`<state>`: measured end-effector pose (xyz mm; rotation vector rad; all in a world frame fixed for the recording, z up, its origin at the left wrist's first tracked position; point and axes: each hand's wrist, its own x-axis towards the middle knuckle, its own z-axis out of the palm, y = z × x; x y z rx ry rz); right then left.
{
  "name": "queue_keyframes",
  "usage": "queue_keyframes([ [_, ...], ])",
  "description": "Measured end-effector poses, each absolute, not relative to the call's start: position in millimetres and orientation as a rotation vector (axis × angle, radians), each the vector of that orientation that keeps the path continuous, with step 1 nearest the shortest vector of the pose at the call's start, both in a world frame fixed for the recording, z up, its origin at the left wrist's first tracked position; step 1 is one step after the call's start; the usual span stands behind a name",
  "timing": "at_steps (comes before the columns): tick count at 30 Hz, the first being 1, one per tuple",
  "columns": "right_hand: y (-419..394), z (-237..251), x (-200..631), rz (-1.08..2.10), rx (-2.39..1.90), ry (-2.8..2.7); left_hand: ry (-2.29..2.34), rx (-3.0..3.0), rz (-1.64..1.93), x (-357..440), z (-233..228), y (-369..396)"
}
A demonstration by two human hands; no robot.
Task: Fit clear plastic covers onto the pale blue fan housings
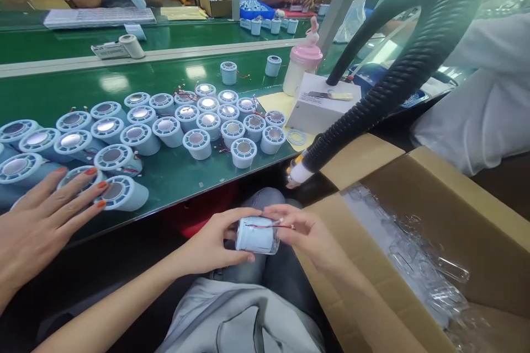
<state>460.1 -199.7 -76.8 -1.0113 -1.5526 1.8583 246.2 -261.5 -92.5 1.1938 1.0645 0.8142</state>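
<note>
Your left hand (215,245) cups a pale blue cylinder (256,235) low in the middle of the frame, over your lap, thumb on top and fingers curled under its near end. Your right hand (308,231) meets it from the right, thumb and forefinger pressed together on the thin red wires (278,225) that run along its top. The cylinder lies on its side, held between both hands, clear of the belt.

Just right of your hands sits an open cardboard box (434,187) lined with clear plastic trays (414,253). Above it, a black ribbed hose (397,83) curves down from the upper right and ends in a pale nozzle near the box flap.

At the lower left, another person's hand (37,220) with red nails lies spread, fingertips touching 1 of the many blue cylinders (174,121) standing and lying across the green belt (174,176). Further up the belt, right of centre, a pink-capped bottle (302,66) stands beside a white box (318,107). Along the top edge, 2 more people work at the far side.
</note>
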Motion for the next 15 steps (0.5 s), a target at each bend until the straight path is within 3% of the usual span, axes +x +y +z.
queue_keyframes([
  [4,-210,-83,469,1.403,-0.777,-2.062,0.971,0.889,0.883,249,-91,-269],
  [7,-216,-86,475,1.225,-0.693,-2.129,0.957,0.873,0.832,249,-89,-273],
  [15,-221,-74,477,1.546,-0.893,-1.956,0.988,1.218,0.845,243,-73,-274],
])
